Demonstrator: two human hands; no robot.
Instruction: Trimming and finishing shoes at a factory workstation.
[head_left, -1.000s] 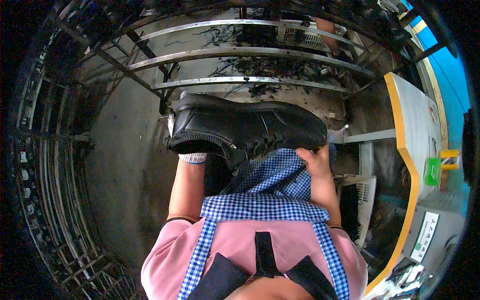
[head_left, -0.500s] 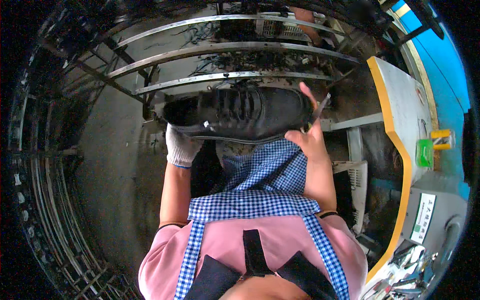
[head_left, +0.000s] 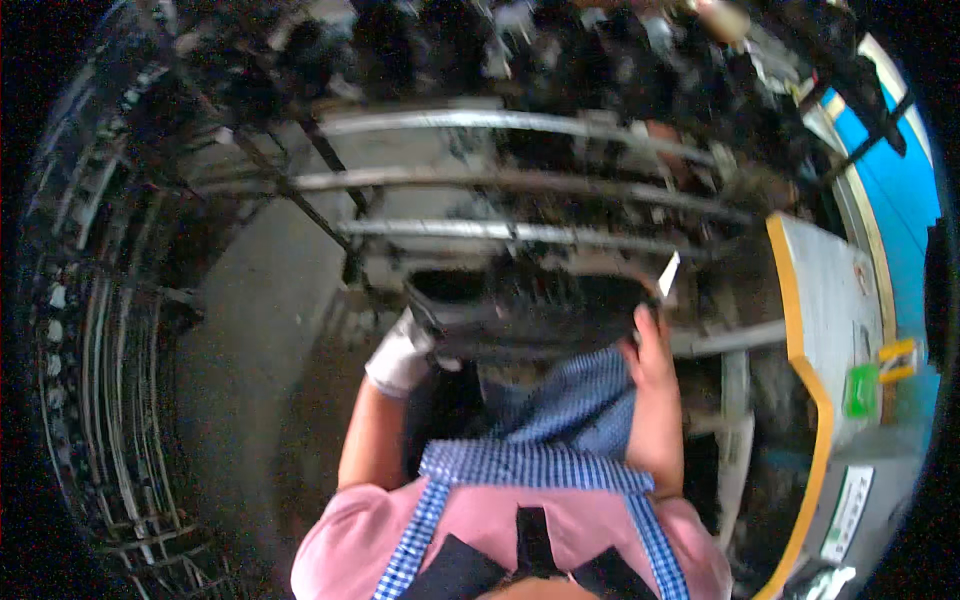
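Observation:
A black lace-up shoe [head_left: 540, 318] is held sideways in front of me, its opening to the left and its toe to the right. My left hand [head_left: 402, 355], in a white knitted glove, grips the heel end. At the toe, my bare right hand [head_left: 650, 345] is closed round the tip, its fingers partly smeared by motion. A thin pale pointed blade [head_left: 670, 275] sticks up beside that hand; its handle is hidden. Under the shoe hangs a blue checked apron [head_left: 575, 400].
Metal rack rails [head_left: 470, 232] cross just beyond the shoe, with dark blurred shoe-like shapes [head_left: 450, 50] above them. To the right stands a white panel with a yellow edge [head_left: 800, 345], carrying a green container [head_left: 860, 390]. More rack bars [head_left: 110, 400] run along the left.
The shoe and both hands sit lower and farther right in the picture, as the whole view has shifted. The shoe has tilted, showing more of its near side. Right fingers have closed in at the toe.

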